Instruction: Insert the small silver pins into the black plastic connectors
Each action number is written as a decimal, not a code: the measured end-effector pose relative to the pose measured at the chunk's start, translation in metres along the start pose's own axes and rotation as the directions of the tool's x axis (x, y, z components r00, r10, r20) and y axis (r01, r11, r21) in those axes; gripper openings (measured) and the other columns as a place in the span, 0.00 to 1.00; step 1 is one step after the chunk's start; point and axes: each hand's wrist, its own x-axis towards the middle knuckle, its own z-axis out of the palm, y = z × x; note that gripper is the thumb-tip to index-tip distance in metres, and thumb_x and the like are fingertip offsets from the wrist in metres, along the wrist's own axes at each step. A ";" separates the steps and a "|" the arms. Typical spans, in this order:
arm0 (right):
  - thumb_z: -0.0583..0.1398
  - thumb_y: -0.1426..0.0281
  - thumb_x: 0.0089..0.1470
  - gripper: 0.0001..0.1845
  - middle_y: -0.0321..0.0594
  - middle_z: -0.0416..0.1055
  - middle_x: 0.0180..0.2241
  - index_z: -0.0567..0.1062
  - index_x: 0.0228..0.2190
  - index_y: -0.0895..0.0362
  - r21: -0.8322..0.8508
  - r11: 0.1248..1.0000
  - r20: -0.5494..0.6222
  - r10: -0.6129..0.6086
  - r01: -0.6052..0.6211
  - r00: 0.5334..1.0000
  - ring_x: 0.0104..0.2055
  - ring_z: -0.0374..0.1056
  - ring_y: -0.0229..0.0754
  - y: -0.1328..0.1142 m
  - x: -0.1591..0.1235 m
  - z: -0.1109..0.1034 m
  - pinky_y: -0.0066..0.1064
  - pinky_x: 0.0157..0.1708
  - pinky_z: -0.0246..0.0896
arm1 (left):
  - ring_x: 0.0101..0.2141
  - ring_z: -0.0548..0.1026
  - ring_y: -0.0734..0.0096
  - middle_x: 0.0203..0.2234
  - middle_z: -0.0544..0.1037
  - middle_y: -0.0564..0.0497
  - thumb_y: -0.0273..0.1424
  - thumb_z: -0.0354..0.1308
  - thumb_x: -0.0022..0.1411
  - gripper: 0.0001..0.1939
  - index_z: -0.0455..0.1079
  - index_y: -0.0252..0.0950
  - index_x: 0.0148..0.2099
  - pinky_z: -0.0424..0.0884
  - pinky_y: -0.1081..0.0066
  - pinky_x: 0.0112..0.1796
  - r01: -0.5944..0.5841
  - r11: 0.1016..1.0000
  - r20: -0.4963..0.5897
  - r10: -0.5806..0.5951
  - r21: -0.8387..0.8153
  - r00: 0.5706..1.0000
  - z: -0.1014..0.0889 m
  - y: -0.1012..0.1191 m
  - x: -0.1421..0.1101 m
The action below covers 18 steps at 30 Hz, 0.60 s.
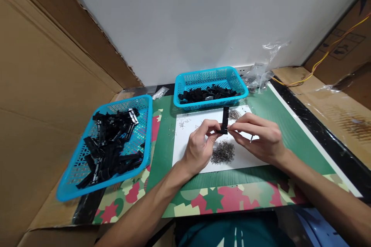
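Observation:
My left hand [199, 144] is closed, pinching a black plastic part [225, 117] that stands upright between thumb and fingers. Close against the part's right side are the fingertips of my right hand [259, 133], also closed. A thin silvery tool [252, 138] pokes out below its fingers; its exact kind is unclear. Whether those fingertips also grip a tiny piece is too small to tell. Beneath my hands a white sheet [188, 152] carries a heap of small metal pieces [222, 152], perhaps springs or clips. A smaller heap [234, 114] lies behind the black part.
At the left stands a blue basket [149, 131] of black parts, some with silvery strips. Another blue basket [210, 105] with black pieces stands behind the sheet. Clear plastic bags [256, 75] lie at the back right. Cardboard [58, 65] walls the left side; yellow wires [321, 58] hang at right.

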 end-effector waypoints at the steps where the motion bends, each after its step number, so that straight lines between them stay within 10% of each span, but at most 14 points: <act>1: 0.64 0.82 0.61 0.10 0.42 0.78 0.33 0.80 0.40 0.57 0.013 1.000 0.006 -0.002 0.002 1.000 0.31 0.74 0.38 0.001 0.000 0.000 0.29 0.29 0.70 | 0.37 0.79 0.74 0.38 0.78 0.54 0.21 0.58 0.70 0.10 0.68 0.40 0.49 0.75 0.74 0.40 -0.005 1.000 0.002 0.005 0.001 1.000 0.000 0.000 0.000; 18: 0.62 0.79 0.64 0.09 0.39 0.78 0.32 0.80 0.41 0.55 -0.132 0.989 0.069 -0.055 0.064 0.996 0.30 0.74 0.36 0.003 -0.001 -0.003 0.25 0.27 0.66 | 0.36 0.79 0.74 0.39 0.80 0.52 0.21 0.58 0.70 0.08 0.70 0.39 0.48 0.77 0.73 0.40 -0.029 0.999 0.013 0.029 0.014 1.000 -0.004 0.004 0.004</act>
